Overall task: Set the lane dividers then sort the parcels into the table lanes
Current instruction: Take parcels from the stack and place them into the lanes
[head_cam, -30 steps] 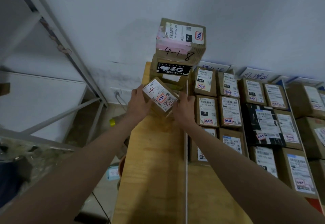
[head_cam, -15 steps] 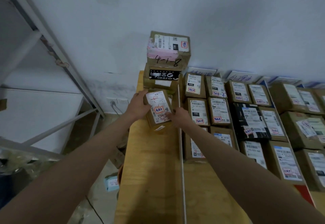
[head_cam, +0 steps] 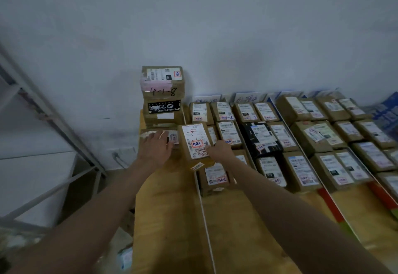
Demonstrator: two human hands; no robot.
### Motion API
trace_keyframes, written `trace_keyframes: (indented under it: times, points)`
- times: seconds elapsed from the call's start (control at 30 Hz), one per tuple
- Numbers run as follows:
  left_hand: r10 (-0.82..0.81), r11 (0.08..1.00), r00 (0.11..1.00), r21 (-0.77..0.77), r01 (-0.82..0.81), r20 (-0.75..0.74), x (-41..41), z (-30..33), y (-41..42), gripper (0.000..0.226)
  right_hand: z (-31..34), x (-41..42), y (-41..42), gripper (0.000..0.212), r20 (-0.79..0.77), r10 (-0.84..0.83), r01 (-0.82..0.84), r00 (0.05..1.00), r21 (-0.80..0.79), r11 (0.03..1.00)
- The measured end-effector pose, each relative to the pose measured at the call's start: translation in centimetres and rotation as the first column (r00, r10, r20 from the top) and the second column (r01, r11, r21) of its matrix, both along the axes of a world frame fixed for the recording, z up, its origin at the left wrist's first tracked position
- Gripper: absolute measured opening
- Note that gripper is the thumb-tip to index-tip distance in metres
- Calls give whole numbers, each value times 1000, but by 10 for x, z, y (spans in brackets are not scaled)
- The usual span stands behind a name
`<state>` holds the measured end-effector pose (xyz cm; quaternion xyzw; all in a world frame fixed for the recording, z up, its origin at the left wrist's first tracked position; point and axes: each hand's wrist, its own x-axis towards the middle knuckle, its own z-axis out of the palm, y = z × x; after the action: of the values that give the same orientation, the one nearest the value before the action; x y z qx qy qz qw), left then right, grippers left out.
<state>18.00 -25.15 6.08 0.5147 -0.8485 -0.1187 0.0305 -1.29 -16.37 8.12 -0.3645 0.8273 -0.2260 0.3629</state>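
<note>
Item one, the surface [head_cam: 172, 220]: a wooden top against the wall, which we have split into lanes, so each parcel's place follows from its marking. Item two, the sorted parcels [head_cam: 301, 144]: labelled cartons in tight rows to the right of the white divider [head_cam: 204, 220], labels up so we can read them. Item three, the stack [head_cam: 162, 97]: two cartons left of the divider at the wall end, the top one marked 4-1-8, piled, we judge, because that lane holds larger boxes. Item four, the flat parcel [head_cam: 159, 138]: left of the divider, in front of the stack; our left hand [head_cam: 156, 150] rests on it with fingers spread and flat, gripping nothing, likely to steady it. Item five, the small parcel [head_cam: 196, 142]: astride the divider line, raised above a carton there, label up; our right hand [head_cam: 219, 151] grips its right edge, fingers curled round it, we judge to carry it to its lane.
</note>
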Motion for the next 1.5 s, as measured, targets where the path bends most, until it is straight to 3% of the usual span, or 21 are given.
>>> trace_keyframes:
  times: [0.1,0.23,0.33,0.47,0.67,0.9,1.27,1.37,1.5]
  points:
    - [-81,996,993,-29,84,84,-23,5,19,51,7,-22,27,32,13,-69,69,998,-9,998]
    - [-169,984,982,-45,173,85,-56,10,46,53,13,-52,63,19,27,-150,150,988,-15,989]
    - [-222,973,971,-45,226,93,-80,12,66,54,15,-74,88,21,37,-220,221,975,-30,975]
    - [-252,966,961,-34,258,115,-108,11,96,56,13,-100,124,16,26,-277,278,960,-43,960]
    - [-254,965,955,-22,260,151,-148,3,149,59,2,-146,178,25,0,-297,297,955,-48,954]
    - [-189,982,974,51,184,123,-196,-24,236,57,-20,-210,252,24,11,-223,223,975,-24,975]
    - [-94,994,973,80,78,212,-240,-62,320,57,-93,-269,319,9,104,-70,59,992,101,993]
    - [-73,994,974,92,55,213,-238,-74,322,58,-115,-273,317,23,119,-68,50,991,147,988]
    - [-49,992,973,124,22,225,-232,-92,316,59,-141,-274,309,26,117,-52,27,992,202,979]
